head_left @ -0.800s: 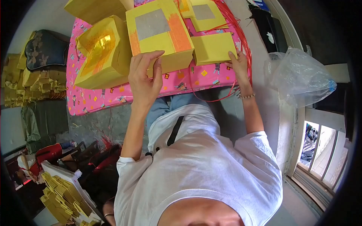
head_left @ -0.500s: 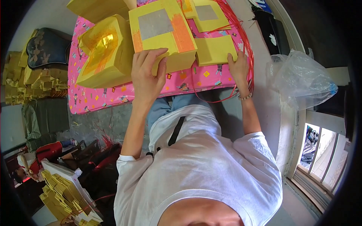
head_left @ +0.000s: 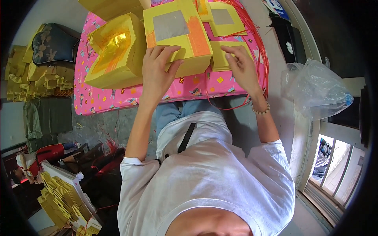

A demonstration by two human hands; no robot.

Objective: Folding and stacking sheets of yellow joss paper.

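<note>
A thick block of yellow paper (head_left: pixel 168 47) stands in the middle of the pink-covered table, a grey-silver square and orange bands on its top. At its front edge rests my left hand (head_left: pixel 159 69), fingers bent over the top and thumb apart from them. My right hand (head_left: pixel 244 69) hovers over a lower yellow paper stack (head_left: pixel 220 65) to the right, its fingers and thumb apart and holding nothing. Left of the block stands another thick yellow stack (head_left: pixel 130 65), its top sheets curled around shiny gold foil (head_left: pixel 118 42).
Red plastic strings (head_left: pixel 260 51) trail along the right side of the pink tablecloth (head_left: pixel 189 87). More yellow sheets with a silver square (head_left: pixel 222 16) lie behind. A clear plastic bag (head_left: pixel 321 90) sits at the right. Yellow bundles (head_left: pixel 31 74) pile up far left; a person (head_left: pixel 29 167) is at lower left.
My right hand has lifted off the lower right stack and moved left, toward the middle block. My left hand stays at that block's front edge. The whole view has shifted slightly.
</note>
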